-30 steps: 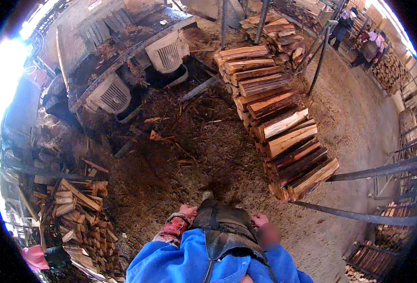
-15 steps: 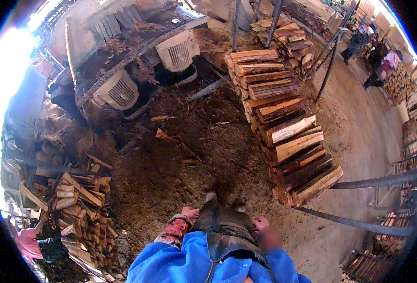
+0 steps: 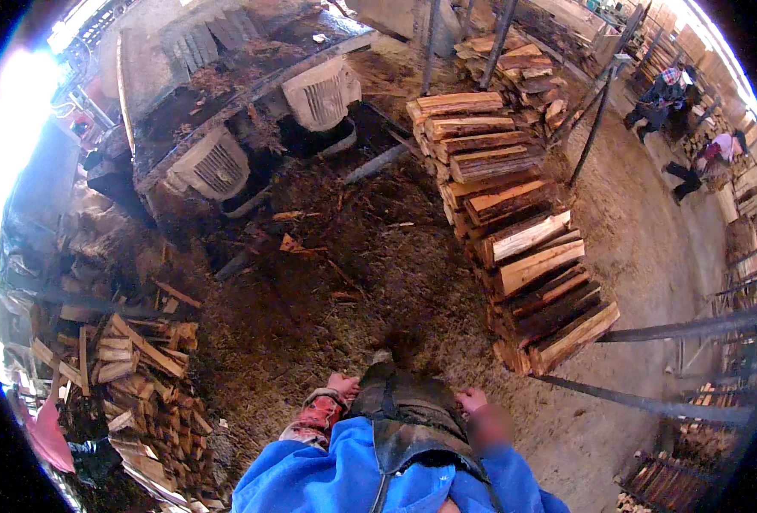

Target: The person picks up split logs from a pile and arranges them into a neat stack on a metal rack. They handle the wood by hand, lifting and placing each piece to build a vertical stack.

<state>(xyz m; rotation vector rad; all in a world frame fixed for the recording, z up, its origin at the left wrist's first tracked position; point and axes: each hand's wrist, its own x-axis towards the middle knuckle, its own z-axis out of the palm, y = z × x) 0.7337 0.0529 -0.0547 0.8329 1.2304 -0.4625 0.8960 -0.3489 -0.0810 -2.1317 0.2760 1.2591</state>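
My left hand (image 3: 344, 386), below a red patterned cuff, rests at the left edge of a dark, worn apron (image 3: 413, 406) with its fingers curled in. On the apron's other side my right hand (image 3: 471, 400) is also closed, next to the edge. Whether either hand grips anything is hidden at this size. Blue cloth (image 3: 336, 470) covers my upper arms and body. Beyond my hands lies brown ground (image 3: 310, 316) strewn with bark and wood scraps. A long stack of split firewood (image 3: 524, 244) stands ahead on the right.
Loose split wood (image 3: 152, 393) is heaped at my left, beside a person in pink (image 3: 49, 432). Two pale slatted housings (image 3: 323, 94) sit along a raised dark bed ahead. Metal bars (image 3: 686, 325) jut out at right. Two people, one in a checked top (image 3: 662, 90), are far right.
My hands stay at the apron. The far-right people have shifted and show more fully. At left, the person in pink has lowered an arm, and a piece of wood now stands upright there.
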